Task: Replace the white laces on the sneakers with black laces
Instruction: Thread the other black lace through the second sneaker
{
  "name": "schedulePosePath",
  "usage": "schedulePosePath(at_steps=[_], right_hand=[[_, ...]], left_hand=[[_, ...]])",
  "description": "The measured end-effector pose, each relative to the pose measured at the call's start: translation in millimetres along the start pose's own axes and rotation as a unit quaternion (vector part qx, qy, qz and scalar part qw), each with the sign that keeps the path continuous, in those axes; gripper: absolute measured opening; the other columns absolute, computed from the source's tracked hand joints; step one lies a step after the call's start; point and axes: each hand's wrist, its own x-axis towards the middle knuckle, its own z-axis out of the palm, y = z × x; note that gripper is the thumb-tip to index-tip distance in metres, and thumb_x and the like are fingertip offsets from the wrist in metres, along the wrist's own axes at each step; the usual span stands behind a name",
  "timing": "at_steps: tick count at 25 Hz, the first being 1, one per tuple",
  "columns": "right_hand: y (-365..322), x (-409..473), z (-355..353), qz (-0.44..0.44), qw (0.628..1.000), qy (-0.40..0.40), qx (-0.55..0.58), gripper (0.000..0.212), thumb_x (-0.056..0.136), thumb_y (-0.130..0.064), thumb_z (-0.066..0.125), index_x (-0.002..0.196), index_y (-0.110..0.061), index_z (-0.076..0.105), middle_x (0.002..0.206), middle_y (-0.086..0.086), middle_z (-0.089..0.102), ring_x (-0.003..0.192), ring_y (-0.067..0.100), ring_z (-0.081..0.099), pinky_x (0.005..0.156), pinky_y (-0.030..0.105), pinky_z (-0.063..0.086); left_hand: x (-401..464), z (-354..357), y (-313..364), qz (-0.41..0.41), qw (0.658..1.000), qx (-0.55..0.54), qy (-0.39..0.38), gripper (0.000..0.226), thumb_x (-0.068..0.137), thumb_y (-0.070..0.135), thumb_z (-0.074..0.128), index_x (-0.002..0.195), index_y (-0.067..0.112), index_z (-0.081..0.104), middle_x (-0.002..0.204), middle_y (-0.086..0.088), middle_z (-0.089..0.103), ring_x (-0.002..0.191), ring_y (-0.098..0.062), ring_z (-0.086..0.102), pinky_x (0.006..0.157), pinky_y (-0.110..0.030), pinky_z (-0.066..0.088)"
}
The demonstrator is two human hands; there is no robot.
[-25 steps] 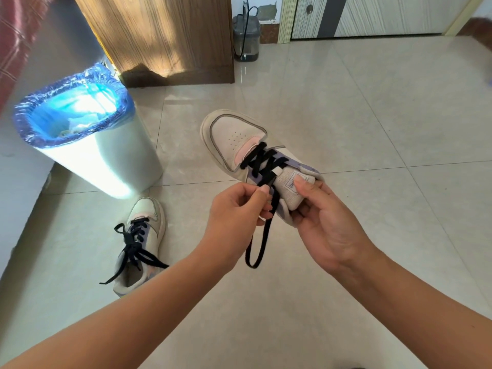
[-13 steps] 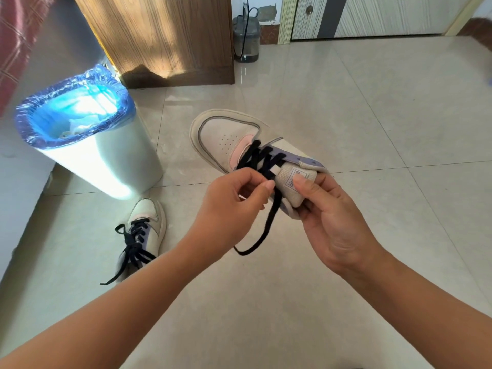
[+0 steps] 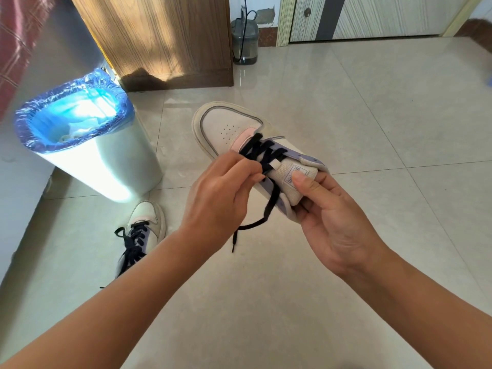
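A cream sneaker [image 3: 229,126] with pink and lilac trim is held up above the floor, toe pointing away. Black lace [image 3: 262,153] crosses its eyelets. My right hand [image 3: 330,219] grips the heel end, thumb pressed on the tongue label. My left hand [image 3: 221,193] pinches the black lace at the upper eyelets on the shoe's left side. One loose lace end [image 3: 255,225] hangs down between my hands. The second sneaker [image 3: 145,227], laced in black, lies on the tiles at lower left, partly hidden by my left forearm.
A white bin [image 3: 90,161] with a blue liner stands at left, close to the second sneaker. A wooden panel [image 3: 159,38] and a grey canister [image 3: 244,41] with a cable are at the back. Pale floor tiles [image 3: 372,115] spread to the right.
The held sneaker has risen slightly and turned, toe more to the left. The hanging lace has shortened from a long loop to a single trailing end as my left hand pulled it through.
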Motion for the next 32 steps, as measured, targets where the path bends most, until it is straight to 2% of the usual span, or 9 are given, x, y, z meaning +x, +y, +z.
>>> schedulePosePath(at_steps=[3,7,10,13,16,22,26,30,32], right_hand=[[-1.1,-0.8,3.7,-0.023,1.000,0.017,-0.008,0.008,0.068,-0.017,0.065,0.070,-0.022,0.070,0.092,0.007,0.068,0.093,0.023,0.059,0.079,0.032,0.045],[0.9,-1.5,6.4,-0.030,0.999,0.031,-0.003,0.008,0.068,-0.016,0.065,0.074,-0.020,0.068,0.096,0.010,0.067,0.098,0.028,0.058,0.088,0.039,0.043],[2.6,-2.1,6.6,-0.042,0.998,0.044,-0.017,0.013,0.068,-0.018,0.065,0.081,-0.017,0.067,0.095,0.008,0.069,0.098,0.025,0.061,0.095,0.043,0.044],[3.8,-2.9,9.5,-0.077,0.995,0.052,-0.046,0.022,0.067,-0.021,0.065,0.088,-0.012,0.067,0.091,0.004,0.071,0.091,0.017,0.064,0.085,0.033,0.051],[4.2,-3.1,14.2,-0.100,0.992,0.057,-0.050,0.024,0.070,-0.021,0.066,0.092,-0.010,0.068,0.091,0.003,0.072,0.088,0.013,0.066,0.080,0.026,0.053],[5.8,-3.0,18.0,-0.129,0.989,0.053,-0.057,0.013,0.084,-0.007,0.063,0.095,-0.011,0.069,0.094,0.003,0.072,0.091,0.014,0.066,0.082,0.027,0.051],[8.0,-7.4,19.7,-0.153,0.982,0.048,-0.096,0.013,0.085,-0.008,0.063,0.088,-0.018,0.069,0.089,-0.001,0.073,0.085,0.009,0.066,0.076,0.021,0.051],[2.2,-7.2,17.6,-0.123,0.989,0.067,-0.039,0.013,0.075,-0.018,0.067,0.088,-0.016,0.068,0.092,0.004,0.072,0.088,0.014,0.065,0.082,0.032,0.055],[-0.1,-7.4,16.7,-0.116,0.991,0.067,-0.018,0.019,0.069,-0.023,0.068,0.087,-0.016,0.068,0.093,0.005,0.072,0.088,0.016,0.065,0.082,0.032,0.054]], left_hand=[[3.0,4.4,7.6,-0.040,0.999,-0.012,0.032,0.011,0.087,0.002,0.057,0.089,0.000,0.067,0.090,-0.009,0.062,0.083,-0.024,0.059,0.067,-0.028,0.046],[4.7,15.9,16.6,-0.117,0.991,-0.028,0.056,0.011,0.087,-0.004,0.056,0.089,-0.002,0.066,0.090,-0.011,0.059,0.084,-0.026,0.057,0.071,-0.030,0.044],[2.1,22.7,23.9,-0.172,0.981,-0.059,0.073,0.011,0.087,-0.003,0.055,0.090,-0.001,0.065,0.089,-0.009,0.058,0.082,-0.021,0.054,0.072,-0.018,0.039],[3.1,26.7,30.1,-0.213,0.969,-0.081,0.094,0.009,0.088,0.000,0.056,0.090,0.003,0.065,0.089,-0.005,0.058,0.077,-0.010,0.050,0.070,-0.006,0.036],[5.9,28.6,34.6,-0.222,0.961,-0.108,0.127,0.008,0.088,0.001,0.058,0.089,0.006,0.065,0.087,-0.003,0.059,0.073,-0.003,0.050,0.070,-0.003,0.036],[10.1,27.0,38.5,-0.237,0.931,-0.199,0.194,0.018,0.086,0.005,0.062,0.086,0.023,0.060,0.082,0.005,0.064,0.077,-0.007,0.060,0.073,-0.022,0.050],[15.1,22.0,39.5,-0.238,0.913,-0.237,0.231,0.031,0.084,0.005,0.064,0.082,0.035,0.056,0.076,0.015,0.063,0.076,-0.003,0.062,0.074,-0.021,0.051],[12.3,23.2,43.6,-0.215,0.936,-0.215,0.179,0.021,0.084,0.007,0.066,0.084,0.028,0.062,0.080,0.013,0.065,0.076,0.000,0.061,0.072,-0.013,0.047],[13.8,22.2,43.2,-0.212,0.942,-0.203,0.163,0.015,0.083,0.011,0.068,0.084,0.025,0.065,0.081,0.010,0.065,0.076,0.001,0.060,0.070,-0.011,0.046]])
